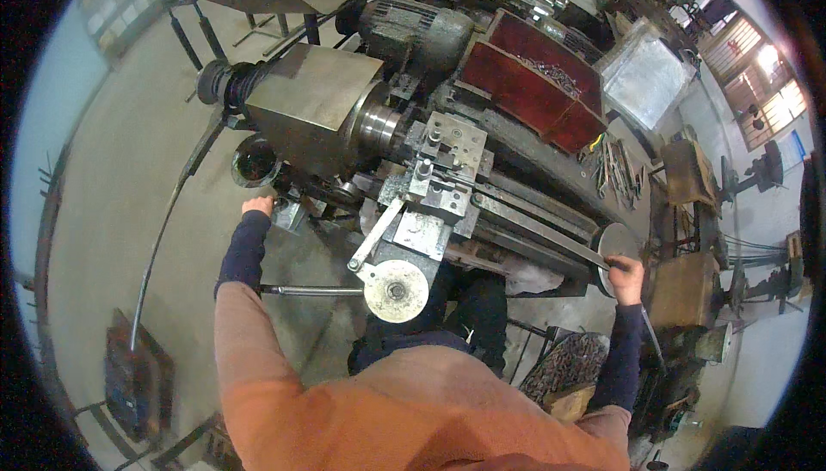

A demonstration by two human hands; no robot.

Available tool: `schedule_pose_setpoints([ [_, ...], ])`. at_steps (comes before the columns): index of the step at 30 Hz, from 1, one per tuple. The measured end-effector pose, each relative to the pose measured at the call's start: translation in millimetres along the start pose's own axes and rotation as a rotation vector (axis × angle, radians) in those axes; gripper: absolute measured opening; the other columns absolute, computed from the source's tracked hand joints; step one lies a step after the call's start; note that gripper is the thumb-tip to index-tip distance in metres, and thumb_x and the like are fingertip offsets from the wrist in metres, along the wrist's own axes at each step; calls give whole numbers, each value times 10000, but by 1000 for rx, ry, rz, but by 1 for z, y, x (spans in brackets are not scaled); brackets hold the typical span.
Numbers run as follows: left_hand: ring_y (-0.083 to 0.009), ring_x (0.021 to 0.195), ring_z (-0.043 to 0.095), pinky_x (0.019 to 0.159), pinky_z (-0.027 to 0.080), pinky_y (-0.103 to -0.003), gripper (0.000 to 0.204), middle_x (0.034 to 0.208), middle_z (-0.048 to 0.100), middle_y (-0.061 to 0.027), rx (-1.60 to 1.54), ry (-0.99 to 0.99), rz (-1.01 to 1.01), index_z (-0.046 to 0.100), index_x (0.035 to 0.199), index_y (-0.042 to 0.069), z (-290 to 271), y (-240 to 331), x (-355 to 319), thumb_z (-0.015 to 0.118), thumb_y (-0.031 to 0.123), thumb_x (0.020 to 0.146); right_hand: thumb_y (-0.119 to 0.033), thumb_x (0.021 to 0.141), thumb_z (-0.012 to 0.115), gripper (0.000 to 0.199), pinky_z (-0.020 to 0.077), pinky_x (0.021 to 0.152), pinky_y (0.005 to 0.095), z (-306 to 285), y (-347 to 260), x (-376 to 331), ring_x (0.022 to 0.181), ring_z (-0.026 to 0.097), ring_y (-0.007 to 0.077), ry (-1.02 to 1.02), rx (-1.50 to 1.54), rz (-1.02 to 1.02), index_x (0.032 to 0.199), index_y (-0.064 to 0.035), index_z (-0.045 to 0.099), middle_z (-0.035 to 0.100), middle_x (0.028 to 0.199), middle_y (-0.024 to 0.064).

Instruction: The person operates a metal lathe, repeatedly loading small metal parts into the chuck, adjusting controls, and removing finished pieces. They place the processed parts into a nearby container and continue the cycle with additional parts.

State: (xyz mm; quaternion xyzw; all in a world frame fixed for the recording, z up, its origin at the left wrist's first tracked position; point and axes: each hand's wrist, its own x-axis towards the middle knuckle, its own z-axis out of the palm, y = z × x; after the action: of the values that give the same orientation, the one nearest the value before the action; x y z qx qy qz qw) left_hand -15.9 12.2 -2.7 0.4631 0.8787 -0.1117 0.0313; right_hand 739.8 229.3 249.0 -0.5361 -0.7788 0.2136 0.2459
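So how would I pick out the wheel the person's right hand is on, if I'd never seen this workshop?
Find the long grey lathe filling the middle. Follow its bed to the far right end, where the right hand grips a round metal handwheel. Unlike the pale disc-shaped handwheel at the front, it stands edge-on at the end.

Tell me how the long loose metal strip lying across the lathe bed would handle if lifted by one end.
The strip looks like thin flat steel, so it would probably stay fairly stiff but sag a little over its length. Being long, it likely feels tip-heavy from one end. It lies flat on the bed near the right hand, so sliding seems likelier than rolling.
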Motion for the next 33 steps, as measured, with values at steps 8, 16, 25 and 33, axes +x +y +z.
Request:
schedule_pose_setpoints([
  [8, -280, 885, 594, 763, 469, -387, 465, 927, 632, -113, -314, -57, -152, 568, 1116, 126, -65, -54, -94, 628, 340, 708, -176, 604, 689, 694, 453, 778, 400, -63, 201, -75, 922, 568, 357, 80, -593, 235, 1239, -84, 426, 598, 1006, 195],
  [16, -192, 575, 584, 492, 467, -304, 309, 687, 602, -95, -1294, 211, -552, 604, 899, -36, -11, -77, -203, 567, 247, 778, -202, 701, 605, 409, 479, 734, 409, -97, 311, -100, 878, 594, 341, -118, -909, 721, 1076, -58, 530, 616, 938, 187],
  [25, -203, 519, 520, 425, 481, -342, 238, 690, 522, -73, -1527, 572, -865, 617, 865, 20, 27, -70, -239, 521, 209, 757, -286, 738, 554, 336, 464, 783, 418, -36, 232, -130, 946, 572, 356, -52, -779, 911, 993, -78, 621, 612, 981, 181],
  [33, -249, 528, 517, 437, 514, -428, 180, 692, 459, -99, -1752, 699, -933, 548, 864, -37, 30, -64, -201, 542, 104, 752, -271, 610, 656, 356, 466, 710, 431, -16, 206, -185, 801, 592, 376, 154, -681, 806, 891, -54, 639, 625, 831, 202],
])
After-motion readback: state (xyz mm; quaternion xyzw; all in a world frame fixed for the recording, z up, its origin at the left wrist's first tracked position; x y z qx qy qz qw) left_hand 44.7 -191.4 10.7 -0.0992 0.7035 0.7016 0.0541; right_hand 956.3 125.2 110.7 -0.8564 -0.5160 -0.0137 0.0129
